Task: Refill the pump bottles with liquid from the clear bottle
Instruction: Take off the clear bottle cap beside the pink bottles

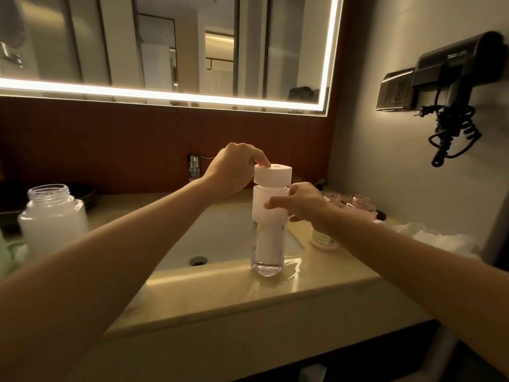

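**Where is the clear bottle?**

It stands upright on the counter (248, 296), on the strip in front of the sink (220, 232), toward the sink's right front corner. I have both hands on the clear bottle (266, 244). Its base is see-through and its upper part looks milky white.

**What is each hand doing?**

My left hand (231, 172) reaches across above the sink and curls round the white cap (272, 174), with one fingertip on the cap's top edge. My right hand (303, 202) wraps the bottle just under the cap, thumb across the front and fingers round the far side. So the hands are close together, one above the other, both clamped on that one bottle. I cannot tell whether the cap sits tight or loose.

**And the other bottles?**

To the right of the sink, behind my right wrist, two small bottles (360, 205) stand with open necks and a pinkish tint. A labelled bottle (325, 241) stands at the sink's right rim, partly hidden under my wrist. To the left of the sink a wide jar (52, 216) stands open, filled with something white.

**Anything else around?**

The tap (194, 166) rises behind the sink and the drain (198, 261) sits in its bottom. Far right of the sink lies something white and crumpled (438, 238). Above the sink hangs a lit mirror (165, 42), and a hair dryer (454, 64) is mounted on the wall to the right.
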A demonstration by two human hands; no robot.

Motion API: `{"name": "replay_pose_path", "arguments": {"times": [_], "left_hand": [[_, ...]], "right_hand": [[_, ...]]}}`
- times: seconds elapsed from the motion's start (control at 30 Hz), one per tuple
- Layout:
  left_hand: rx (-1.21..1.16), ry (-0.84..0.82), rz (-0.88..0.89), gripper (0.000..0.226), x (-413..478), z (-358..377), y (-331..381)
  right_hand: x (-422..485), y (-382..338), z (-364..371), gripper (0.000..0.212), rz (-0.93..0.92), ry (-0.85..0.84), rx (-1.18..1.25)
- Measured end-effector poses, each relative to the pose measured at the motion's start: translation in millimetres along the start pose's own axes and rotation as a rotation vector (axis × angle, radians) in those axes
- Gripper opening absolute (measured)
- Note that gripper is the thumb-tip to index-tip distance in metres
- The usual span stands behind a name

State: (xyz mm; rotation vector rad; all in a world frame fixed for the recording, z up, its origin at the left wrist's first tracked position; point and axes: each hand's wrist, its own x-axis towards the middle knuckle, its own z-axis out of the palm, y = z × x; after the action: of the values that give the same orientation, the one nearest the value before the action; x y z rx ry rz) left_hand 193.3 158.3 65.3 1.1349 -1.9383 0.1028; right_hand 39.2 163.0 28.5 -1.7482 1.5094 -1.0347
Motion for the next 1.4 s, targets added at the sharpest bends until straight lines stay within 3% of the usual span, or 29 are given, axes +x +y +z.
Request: {"name": "replay_pose_path", "arguments": {"times": [0.27, 0.57, 0.63, 0.77, 0.93, 1.07, 1.17, 1.27, 1.4], "left_hand": [[0.02, -0.002, 0.02, 0.033, -15, 1, 0], [-0.021, 0.083, 0.095, 0.032, -28, 17, -13], [-0.048, 0.133, 0.046, 0.036, -33, 21, -19], [-0.187, 0.168, -0.097, 0.028, -52, 38, -40], [-0.37, -0.11, -0.281, 0.088, -81, 59, -31], [-0.543, -0.12, -0.335, 0.086, -77, 77, -20], [-0.53, -0.078, -0.318, 0.073, -75, 85, -21], [-0.513, -0.051, -0.299, 0.067, -75, 88, -23], [-0.501, -0.024, -0.294, 0.068, -76, 90, -22]], "right_hand": [[-12, 4, 2, 0.054, -0.031, 0.004, -0.038], [-19, 3, -21, 0.059, -0.017, -0.215, -0.151], [-18, 1, -29, 0.066, -0.077, -0.109, -0.136], [-10, -13, -40, 0.057, -0.338, 0.186, -0.155], [0, -33, -30, 0.068, -0.421, 0.166, -0.491], [1, -39, -21, 0.071, -0.415, 0.136, -0.69], [4, -39, -18, 0.062, -0.393, 0.112, -0.644], [6, -41, -21, 0.053, -0.336, -0.027, -0.435], [4, -45, -25, 0.058, -0.328, -0.087, -0.33]]}}
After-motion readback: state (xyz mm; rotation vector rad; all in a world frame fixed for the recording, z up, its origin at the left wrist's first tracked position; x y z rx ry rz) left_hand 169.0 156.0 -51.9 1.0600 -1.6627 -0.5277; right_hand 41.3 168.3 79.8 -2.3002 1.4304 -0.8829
